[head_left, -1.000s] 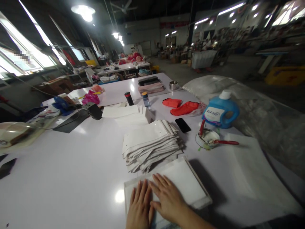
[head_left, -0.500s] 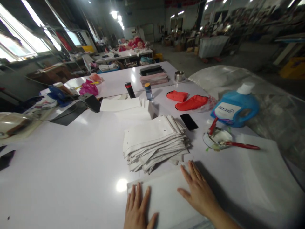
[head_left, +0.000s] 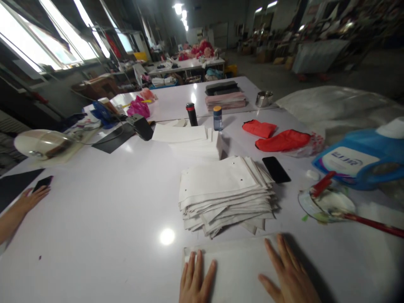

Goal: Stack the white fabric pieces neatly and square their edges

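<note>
A flat white sheet (head_left: 238, 261) lies at the near edge of the view, under both of my hands. My left hand (head_left: 197, 280) rests on its left part, fingers stretched out. On the right part lies my right hand (head_left: 288, 273), its fingers spread and holding nothing. Just beyond the sheet is an uneven stack of white pieces (head_left: 217, 181) with small dark holes. To the right stands a glue-smeared tub (head_left: 307, 206) with a red-handled brush (head_left: 372, 221) across it and a second red handle (head_left: 323, 184).
A black phone (head_left: 276, 169) lies right of the stack, near red sleeves (head_left: 284, 140) and a blue detergent jug (head_left: 355, 155). Behind stand a black flask (head_left: 191, 114) and a small bottle (head_left: 217, 118). Another person's hand (head_left: 31, 200) touches a dark phone (head_left: 43, 183) at left.
The view has turned left, so the table's things appear further right. Another person's hand has come into view at the left. Both my hands stay flat on the sheet.
</note>
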### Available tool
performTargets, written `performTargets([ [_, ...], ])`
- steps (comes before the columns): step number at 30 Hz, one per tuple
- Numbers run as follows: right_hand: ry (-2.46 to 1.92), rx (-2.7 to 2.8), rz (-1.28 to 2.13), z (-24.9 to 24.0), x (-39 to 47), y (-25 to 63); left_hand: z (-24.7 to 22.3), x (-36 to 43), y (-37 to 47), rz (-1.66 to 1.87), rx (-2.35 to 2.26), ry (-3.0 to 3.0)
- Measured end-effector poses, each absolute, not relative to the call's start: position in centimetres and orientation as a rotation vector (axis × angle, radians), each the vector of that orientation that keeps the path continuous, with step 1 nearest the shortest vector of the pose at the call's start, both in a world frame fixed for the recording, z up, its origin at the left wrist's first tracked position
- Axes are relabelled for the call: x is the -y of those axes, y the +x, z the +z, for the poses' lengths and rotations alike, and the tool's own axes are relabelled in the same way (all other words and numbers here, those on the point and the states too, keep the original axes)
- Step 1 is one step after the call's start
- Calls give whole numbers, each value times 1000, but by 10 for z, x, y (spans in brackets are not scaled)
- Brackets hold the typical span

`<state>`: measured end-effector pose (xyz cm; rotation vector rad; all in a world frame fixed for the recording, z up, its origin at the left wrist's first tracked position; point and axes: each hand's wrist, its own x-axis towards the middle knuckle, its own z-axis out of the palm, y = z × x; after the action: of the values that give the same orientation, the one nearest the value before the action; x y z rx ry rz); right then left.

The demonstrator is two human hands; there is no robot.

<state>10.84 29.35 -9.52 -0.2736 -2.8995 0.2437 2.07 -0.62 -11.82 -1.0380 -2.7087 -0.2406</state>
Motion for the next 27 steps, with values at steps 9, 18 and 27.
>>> performTargets([
  [9, -155, 2828, 165, -94, -295, 108, -83, 19, 20, -724, 2643, -987],
  [18, -1241, 2544, 1541, -73, -368, 110, -32, 65, 6, -2161, 3078, 626],
  [27, -1245, 2327, 2269, -112, -374, 123, -58, 56, 23, -2529, 2882, 716],
])
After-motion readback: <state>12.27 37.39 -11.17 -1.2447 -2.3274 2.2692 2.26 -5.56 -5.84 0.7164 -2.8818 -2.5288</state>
